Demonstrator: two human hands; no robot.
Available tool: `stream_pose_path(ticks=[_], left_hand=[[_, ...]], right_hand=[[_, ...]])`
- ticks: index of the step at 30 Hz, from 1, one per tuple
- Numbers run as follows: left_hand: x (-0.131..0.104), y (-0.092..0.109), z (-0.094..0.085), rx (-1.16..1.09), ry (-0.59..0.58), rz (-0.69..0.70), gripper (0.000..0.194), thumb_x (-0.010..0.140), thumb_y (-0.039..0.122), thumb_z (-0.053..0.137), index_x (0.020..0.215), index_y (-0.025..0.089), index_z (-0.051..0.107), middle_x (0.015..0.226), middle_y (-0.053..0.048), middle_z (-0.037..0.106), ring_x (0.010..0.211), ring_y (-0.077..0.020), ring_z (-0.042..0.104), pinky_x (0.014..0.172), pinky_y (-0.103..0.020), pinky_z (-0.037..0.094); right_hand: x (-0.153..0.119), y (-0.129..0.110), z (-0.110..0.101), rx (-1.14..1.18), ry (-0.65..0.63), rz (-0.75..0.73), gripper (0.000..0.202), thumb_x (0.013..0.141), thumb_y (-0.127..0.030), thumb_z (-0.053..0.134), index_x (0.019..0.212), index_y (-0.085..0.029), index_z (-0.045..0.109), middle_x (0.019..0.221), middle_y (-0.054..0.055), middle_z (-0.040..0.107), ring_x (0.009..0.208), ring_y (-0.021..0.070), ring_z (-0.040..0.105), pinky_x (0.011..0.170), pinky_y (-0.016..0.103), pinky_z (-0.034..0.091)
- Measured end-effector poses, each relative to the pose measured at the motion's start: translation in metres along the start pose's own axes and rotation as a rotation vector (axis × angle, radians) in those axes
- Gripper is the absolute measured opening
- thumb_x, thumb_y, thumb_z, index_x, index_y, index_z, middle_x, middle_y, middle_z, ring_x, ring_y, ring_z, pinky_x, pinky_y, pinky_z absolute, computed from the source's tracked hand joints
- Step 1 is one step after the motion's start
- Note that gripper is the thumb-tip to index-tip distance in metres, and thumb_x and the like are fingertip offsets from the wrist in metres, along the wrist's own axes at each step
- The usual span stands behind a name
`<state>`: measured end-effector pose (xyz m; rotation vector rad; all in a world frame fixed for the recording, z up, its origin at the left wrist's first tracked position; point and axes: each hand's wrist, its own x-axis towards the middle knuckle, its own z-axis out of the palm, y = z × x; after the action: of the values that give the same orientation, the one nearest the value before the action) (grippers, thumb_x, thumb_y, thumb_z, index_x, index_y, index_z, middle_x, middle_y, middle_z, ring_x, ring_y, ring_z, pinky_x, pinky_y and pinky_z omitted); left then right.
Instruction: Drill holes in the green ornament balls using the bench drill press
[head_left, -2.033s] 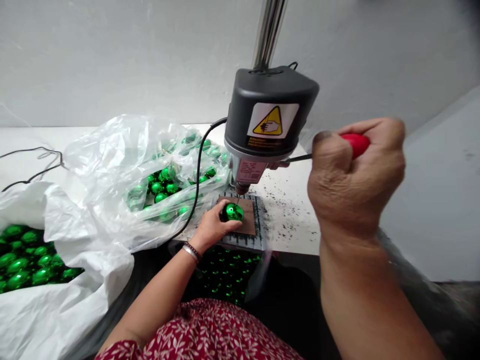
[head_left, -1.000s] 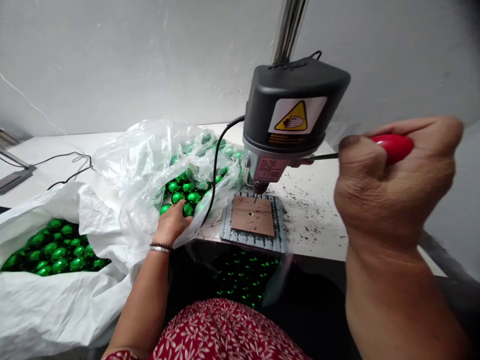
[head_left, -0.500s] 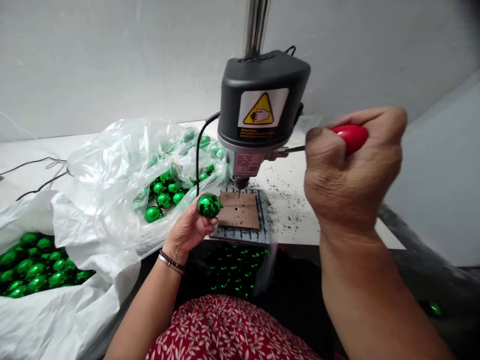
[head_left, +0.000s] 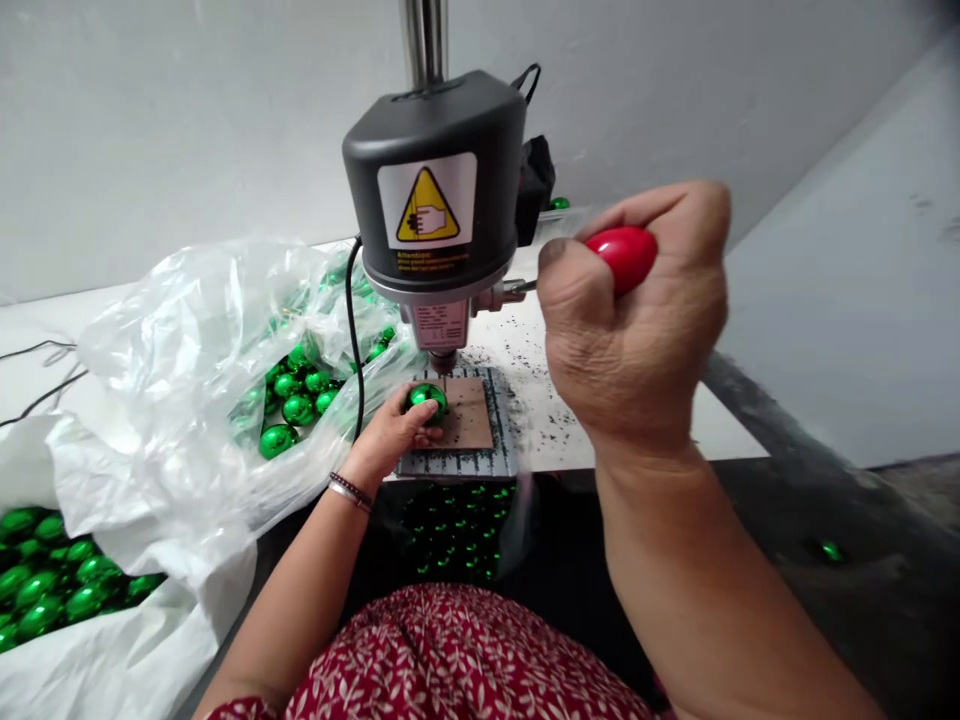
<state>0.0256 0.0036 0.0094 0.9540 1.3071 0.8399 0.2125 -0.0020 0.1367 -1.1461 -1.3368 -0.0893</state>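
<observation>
- The left hand (head_left: 390, 432) is partly closed, with thumb and fingers curled round 1 shiny green ball (head_left: 429, 393); it reaches in from the left side of the drill press (head_left: 442, 130)
- This ball is at the left part of the brown board (head_left: 469, 415), close below the chuck (head_left: 442, 362); whether it rests on the board or is held just above it, I cannot tell
- The right hand (head_left: 637, 330) is closed in a fist round the red knob (head_left: 626, 258) at the end of the lever (head_left: 525, 287), with the knob showing between thumb and fingers
- The step in hand looks like setting the ball in position under the drill; contact between the drill bit and the ball cannot be made out
- From here, a careful move would call for the ball seated squarely and held firmly, the fingertips clear of the bit's line, and the lever steady until both are so; a smooth round shell could roll or skid if the bit met it off centre
- The board lies on the grooved grey base (head_left: 499, 420), and dark shavings (head_left: 551, 420) are scattered over the white tabletop (head_left: 712, 430)
- Left of the base, more green balls (head_left: 298, 408) show inside the clear plastic bag (head_left: 180, 320); the white sack (head_left: 150, 500) at the lower left holds a further heap
- The black cable (head_left: 352, 340) hangs between the bag and the drill press
</observation>
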Motion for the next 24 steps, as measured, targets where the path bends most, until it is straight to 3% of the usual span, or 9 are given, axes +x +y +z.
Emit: stream_pose_path(ticks=[6,10,15,18,24], left_hand=[[0.005,0.005,0.008,0.159,0.009,0.025,0.043,0.089,0.027,0.068,0.131,0.02,0.062,0.102,-0.004,0.072,0.069,-0.0135,0.07,0.059,-0.023,0.054],[0.008,0.004,0.011,0.315,0.026,0.046,0.053,0.085,0.026,0.073,0.138,0.023,0.063,0.091,-0.001,0.071,0.064,-0.0132,0.065,0.061,-0.026,0.055],[0.013,0.001,0.01,0.534,0.062,0.202,0.061,0.079,0.031,0.082,0.137,0.02,0.069,0.092,-0.003,0.076,0.079,-0.0192,0.07,0.078,-0.031,0.06],[0.016,-0.002,0.011,0.53,0.064,0.258,0.063,0.076,0.03,0.084,0.137,0.019,0.07,0.097,-0.004,0.078,0.089,-0.0223,0.073,0.088,-0.034,0.06],[0.016,-0.004,0.014,0.492,0.062,0.254,0.066,0.077,0.03,0.084,0.141,0.018,0.068,0.102,-0.005,0.079,0.094,-0.0232,0.073,0.09,-0.035,0.059]], right_hand=[[-0.003,0.002,-0.003,-0.024,-0.012,-0.008,0.012,0.095,-0.03,0.052,0.094,-0.02,0.046,0.086,-0.002,0.048,0.075,0.0034,0.051,0.07,0.017,0.047],[-0.003,0.003,-0.005,-0.052,-0.029,-0.011,0.017,0.098,-0.037,0.05,0.095,-0.021,0.047,0.09,0.0,0.05,0.084,0.0058,0.058,0.072,0.019,0.05],[-0.002,0.001,-0.004,-0.02,-0.039,0.013,0.015,0.096,-0.033,0.052,0.094,-0.021,0.045,0.087,-0.001,0.049,0.08,0.0049,0.057,0.072,0.019,0.05],[-0.003,0.0,-0.004,-0.025,-0.024,0.028,0.012,0.094,-0.031,0.053,0.093,-0.021,0.046,0.084,-0.003,0.051,0.069,0.0036,0.05,0.066,0.018,0.046],[-0.01,0.005,-0.008,-0.056,-0.039,-0.008,0.015,0.093,-0.034,0.055,0.093,-0.022,0.048,0.076,-0.004,0.052,0.062,0.0053,0.045,0.064,0.021,0.044]])
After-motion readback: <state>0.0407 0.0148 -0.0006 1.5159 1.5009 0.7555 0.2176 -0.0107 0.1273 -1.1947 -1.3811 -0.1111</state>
